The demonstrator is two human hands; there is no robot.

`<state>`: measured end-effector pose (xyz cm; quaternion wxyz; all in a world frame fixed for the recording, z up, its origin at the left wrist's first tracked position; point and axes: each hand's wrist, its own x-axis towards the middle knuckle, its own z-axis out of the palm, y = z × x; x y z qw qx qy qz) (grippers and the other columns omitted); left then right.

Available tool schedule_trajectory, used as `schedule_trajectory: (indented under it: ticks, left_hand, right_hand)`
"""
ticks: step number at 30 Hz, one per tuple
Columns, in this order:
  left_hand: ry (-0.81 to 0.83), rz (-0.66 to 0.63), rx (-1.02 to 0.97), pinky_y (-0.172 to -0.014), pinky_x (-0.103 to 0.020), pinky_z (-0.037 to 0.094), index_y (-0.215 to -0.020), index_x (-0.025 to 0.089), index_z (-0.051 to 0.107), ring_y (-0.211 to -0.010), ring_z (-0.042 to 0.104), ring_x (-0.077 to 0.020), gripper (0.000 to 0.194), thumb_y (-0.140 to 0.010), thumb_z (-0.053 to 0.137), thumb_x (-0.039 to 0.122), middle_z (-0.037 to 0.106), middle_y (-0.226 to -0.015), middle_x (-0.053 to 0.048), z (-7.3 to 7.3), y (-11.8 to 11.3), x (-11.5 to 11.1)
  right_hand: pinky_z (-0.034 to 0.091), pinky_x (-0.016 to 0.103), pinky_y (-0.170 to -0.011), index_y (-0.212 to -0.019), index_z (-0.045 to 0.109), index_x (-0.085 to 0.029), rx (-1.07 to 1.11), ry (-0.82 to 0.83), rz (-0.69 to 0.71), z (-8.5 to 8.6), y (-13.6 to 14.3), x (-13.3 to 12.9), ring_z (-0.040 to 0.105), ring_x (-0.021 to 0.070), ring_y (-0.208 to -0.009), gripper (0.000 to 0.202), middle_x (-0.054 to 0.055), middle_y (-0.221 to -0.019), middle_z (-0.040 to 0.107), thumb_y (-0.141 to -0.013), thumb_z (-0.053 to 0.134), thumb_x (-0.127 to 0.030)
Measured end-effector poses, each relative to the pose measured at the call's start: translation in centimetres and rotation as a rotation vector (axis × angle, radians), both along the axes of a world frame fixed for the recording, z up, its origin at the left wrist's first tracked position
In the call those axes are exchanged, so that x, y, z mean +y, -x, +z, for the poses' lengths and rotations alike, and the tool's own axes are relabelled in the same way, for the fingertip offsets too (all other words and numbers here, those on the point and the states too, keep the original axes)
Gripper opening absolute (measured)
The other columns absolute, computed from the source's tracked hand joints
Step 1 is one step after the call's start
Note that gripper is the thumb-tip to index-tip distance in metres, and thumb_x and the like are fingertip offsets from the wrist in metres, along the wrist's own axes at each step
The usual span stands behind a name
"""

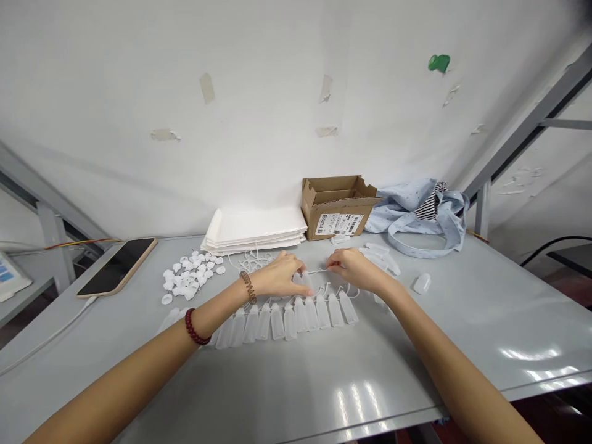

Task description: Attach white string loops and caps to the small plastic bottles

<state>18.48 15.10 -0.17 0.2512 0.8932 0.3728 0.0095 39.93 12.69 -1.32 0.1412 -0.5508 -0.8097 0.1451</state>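
Note:
Over the middle of the table, my left hand (280, 275) grips a small translucent plastic tube (305, 281) between thumb and fingers. A thin white cord (317, 271) stretches from there to my right hand (354, 268), whose fingertips are pinched on it. Just below both hands lies a row of similar translucent tubes (276, 322), side by side, with white cord loops at their upper ends. A tangle of white cords (254, 262) rests behind my left hand. More loose translucent pieces (382, 256) lie beyond my right hand.
Left of the hands is a pile of small white caps (187, 277), then a phone (118, 268) with a cable. White sheets (256, 228), an open cardboard box (340, 206) and a light blue cloth bag (416, 216) stand along the wall. A single tube (422, 283) lies to the right.

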Motion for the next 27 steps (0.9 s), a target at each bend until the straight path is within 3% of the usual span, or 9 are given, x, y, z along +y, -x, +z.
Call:
schedule_trajectory:
  ticks: [12,16,20,27]
  left_hand:
    - [-0.037,-0.02,-0.009,-0.076,-0.03,0.044,-0.102,0.015,0.062,-0.106,0.049,-0.029,0.055,-0.073,0.052,0.062,0.063,-0.102,-0.01,0.4,0.2,-0.1]
    - [-0.131,0.03,-0.08,-0.079,-0.032,0.044,-0.095,0.017,0.064,-0.098,0.056,-0.026,0.035,-0.085,0.043,0.042,0.067,-0.094,-0.008,0.5,0.3,-0.2]
    - [-0.18,0.091,-0.112,-0.083,-0.034,0.044,-0.096,0.014,0.065,-0.098,0.058,-0.0256,0.032,-0.085,0.036,0.019,0.069,-0.095,-0.011,0.5,0.5,-0.2]
    - [-0.166,0.105,-0.134,-0.073,-0.03,0.048,-0.097,0.012,0.065,-0.08,0.064,-0.0205,0.034,-0.079,0.035,0.009,0.071,-0.085,-0.008,0.3,0.9,-0.1]
  right_hand:
    - [0.043,0.024,-0.064,-0.074,0.072,-0.019,-0.021,-0.008,0.032,-0.3,-0.1,0.1,0.059,0.0161,-0.07,0.022,0.005,-0.08,0.066,-0.079,0.053,-0.01]
    - [0.045,0.027,-0.068,-0.077,0.072,-0.018,0.007,-0.043,0.043,0.0,0.2,0.1,0.06,0.0181,-0.074,0.021,0.006,-0.081,0.067,-0.08,0.053,-0.01]
    - [0.046,0.029,-0.077,-0.085,0.07,-0.017,0.062,-0.096,0.08,0.3,1.1,-0.2,0.061,0.0192,-0.083,0.022,0.007,-0.086,0.068,-0.081,0.05,-0.008]
    - [0.047,0.032,-0.079,-0.09,0.069,-0.016,0.103,-0.129,0.148,0.2,2.3,-0.8,0.06,0.0202,-0.087,0.026,0.008,-0.089,0.068,-0.082,0.047,-0.004]
